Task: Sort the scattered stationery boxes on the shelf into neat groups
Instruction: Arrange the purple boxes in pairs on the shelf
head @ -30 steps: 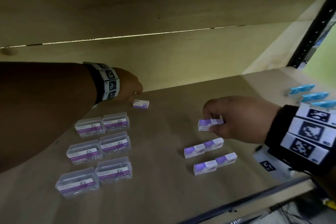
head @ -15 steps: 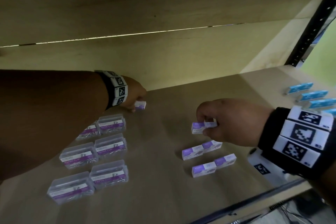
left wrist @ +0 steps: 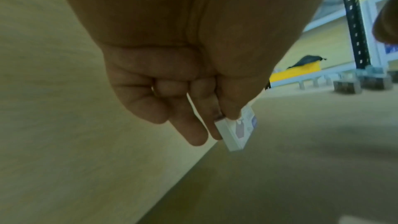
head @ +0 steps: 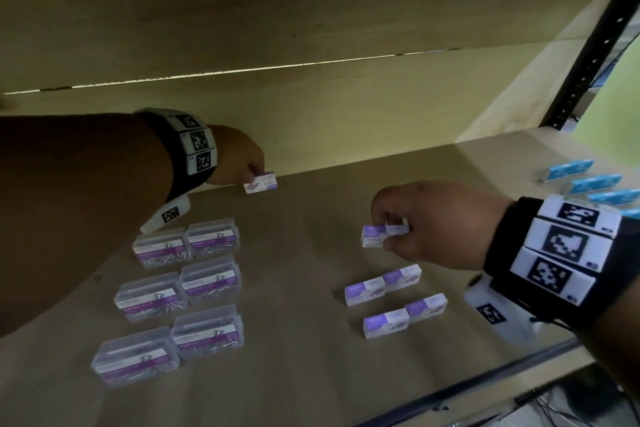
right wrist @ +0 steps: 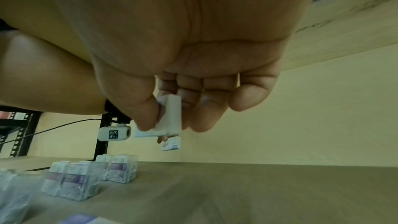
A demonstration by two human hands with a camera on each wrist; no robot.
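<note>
My left hand (head: 242, 163) pinches a small purple-and-white staples box (head: 260, 182) near the shelf's back wall; in the left wrist view thumb and fingers clamp that box (left wrist: 237, 130) above the board. My right hand (head: 426, 225) pinches another small purple-and-white box (head: 375, 236) above the shelf's middle right; in the right wrist view its thumb presses the white box (right wrist: 170, 118). Two pairs of like boxes (head: 382, 284) (head: 405, 315) lie below it in rows. Several clear paper-clip boxes (head: 180, 291) stand in two columns at left.
Blue boxes (head: 588, 180) line the shelf's far right. A black perforated rack post (head: 588, 42) rises at right. A white tagged device (head: 491, 312) lies near the front edge under my right wrist. The upper shelf board (head: 311, 10) hangs low overhead.
My left hand reached the small box at the back wall, took hold of it and lifted it. The right hand kept its box, drifting slightly left.
</note>
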